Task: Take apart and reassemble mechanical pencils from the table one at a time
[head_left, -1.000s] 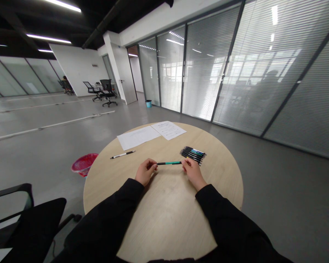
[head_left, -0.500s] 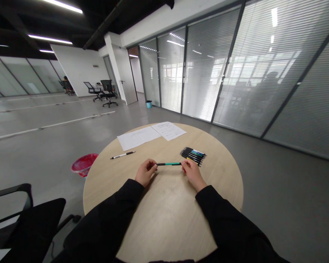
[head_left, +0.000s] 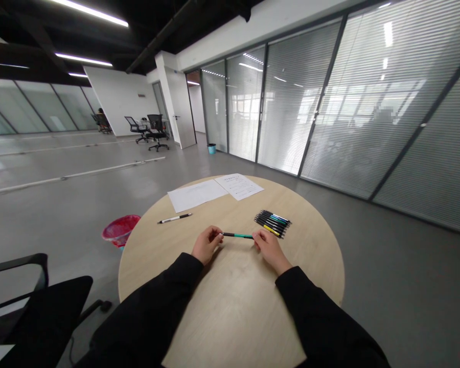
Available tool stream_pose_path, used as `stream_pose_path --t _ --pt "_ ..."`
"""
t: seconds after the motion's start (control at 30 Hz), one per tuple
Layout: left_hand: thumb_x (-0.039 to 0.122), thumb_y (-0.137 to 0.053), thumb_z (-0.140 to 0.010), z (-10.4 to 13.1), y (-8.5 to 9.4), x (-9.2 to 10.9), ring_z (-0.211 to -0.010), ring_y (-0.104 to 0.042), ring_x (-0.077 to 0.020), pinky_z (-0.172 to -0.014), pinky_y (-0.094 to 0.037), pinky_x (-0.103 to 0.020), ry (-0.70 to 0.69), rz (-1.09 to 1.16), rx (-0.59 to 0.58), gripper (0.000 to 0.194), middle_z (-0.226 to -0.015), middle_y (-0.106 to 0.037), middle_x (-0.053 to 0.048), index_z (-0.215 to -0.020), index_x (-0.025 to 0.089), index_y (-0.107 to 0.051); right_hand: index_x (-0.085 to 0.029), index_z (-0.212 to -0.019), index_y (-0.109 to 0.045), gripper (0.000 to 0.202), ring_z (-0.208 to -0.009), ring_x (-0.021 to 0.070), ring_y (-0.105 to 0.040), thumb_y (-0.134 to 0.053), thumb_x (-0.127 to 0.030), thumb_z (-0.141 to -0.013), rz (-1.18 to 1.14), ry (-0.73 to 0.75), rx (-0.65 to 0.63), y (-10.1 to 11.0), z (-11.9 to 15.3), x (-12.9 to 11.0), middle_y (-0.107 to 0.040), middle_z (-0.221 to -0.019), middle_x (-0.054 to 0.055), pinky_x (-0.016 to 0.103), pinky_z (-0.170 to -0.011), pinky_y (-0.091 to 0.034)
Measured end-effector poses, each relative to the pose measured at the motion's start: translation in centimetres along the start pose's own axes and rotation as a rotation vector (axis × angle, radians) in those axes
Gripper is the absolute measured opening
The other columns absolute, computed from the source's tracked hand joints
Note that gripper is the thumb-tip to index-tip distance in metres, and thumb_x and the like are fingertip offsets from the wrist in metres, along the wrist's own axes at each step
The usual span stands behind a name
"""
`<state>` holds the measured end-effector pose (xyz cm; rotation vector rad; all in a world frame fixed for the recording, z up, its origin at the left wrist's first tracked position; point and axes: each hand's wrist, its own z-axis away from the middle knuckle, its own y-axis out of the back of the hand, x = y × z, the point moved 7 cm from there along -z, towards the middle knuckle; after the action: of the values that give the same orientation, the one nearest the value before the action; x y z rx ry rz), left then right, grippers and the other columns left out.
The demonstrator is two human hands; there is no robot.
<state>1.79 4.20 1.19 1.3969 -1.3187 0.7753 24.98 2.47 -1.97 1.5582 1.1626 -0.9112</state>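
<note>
1. Currently, a slim green-and-black pen (head_left: pixel 238 236) lies almost level across the middle of the frame, above a round, pale wooden surface (head_left: pixel 230 317).
2. Holding it well probably calls for a light, even pinch at both ends – a harder push from one side might tilt the barrel or let it slip.
3. The left hand (head_left: pixel 207 245) pinches the pen's left end between its fingers; the right hand (head_left: pixel 270 249) grips the right end likewise, the middle showing bare.
4. Both forearms, in long black sleeves (head_left: pixel 149 306), slant inward from the lower corners – whether the wrists touch the surface, I cannot tell.
5. Just beyond the right hand sits a tight row of mostly black pens (head_left: pixel 273 221).
</note>
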Motion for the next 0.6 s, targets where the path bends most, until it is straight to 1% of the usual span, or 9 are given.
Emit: stream_pose_path --t 0.17,0.37,0.47,0.6 --pt "0.041 -0.066 -0.081 0.0 0.2 -0.3 -0.063 -0.059 -0.015 -0.063 -0.046 -0.027 0.002 -0.038 0.018 0.024 -0.068 -0.062 0.001 -0.084 0.018 -0.058 -0.021 -0.066 -0.057 0.034 -0.054 0.0145 -0.046 -0.055 -0.046 -0.089 0.037 0.005 -0.018 -0.1 0.2 -0.4 -0.053 -0.058 -0.002 0.026 -0.052 -0.035" --pt "0.048 -0.062 -0.084 -0.1 0.0 -0.6 -0.061 -0.056 -0.0143 -0.062 -0.045 -0.027 -0.004 -0.03 0.001 0.029 -0.066 -0.059 0.002 -0.082 0.019 -0.056 -0.021 -0.073 -0.064 0.03 -0.058 0.0158 -0.047 -0.056 -0.045 -0.088 0.059 0.063 -0.048 -0.3 0.3 -1.0 -0.055 -0.062 -0.001 0.026 -0.054 -0.033" --pt "0.051 -0.058 -0.087 0.0 -0.2 -0.5 -0.061 -0.054 -0.0141 -0.061 -0.044 -0.027 -0.007 -0.029 -0.024 0.032 -0.065 -0.057 0.003 -0.081 0.02 -0.053 -0.021 -0.071 -0.065 0.031 -0.058 0.0161 -0.048 -0.055 -0.044 -0.089 0.08 0.083 -0.067 -0.3 0.3 -1.3 -0.056 -0.062 -0.001 0.026 -0.055 -0.033" --pt "0.054 -0.049 -0.093 0.2 -0.7 -0.1 -0.061 -0.052 -0.0142 -0.062 -0.043 -0.027 -0.025 -0.081 -0.098 0.037 -0.064 -0.056 0.002 -0.076 0.021 -0.051 -0.021 -0.073 -0.065 0.032 -0.057 0.0163 -0.048 -0.054 -0.046 -0.09 0.057 0.067 -0.075 -0.3 0.3 -1.1 -0.055 -0.061 0.0 0.026 -0.054 -0.034"
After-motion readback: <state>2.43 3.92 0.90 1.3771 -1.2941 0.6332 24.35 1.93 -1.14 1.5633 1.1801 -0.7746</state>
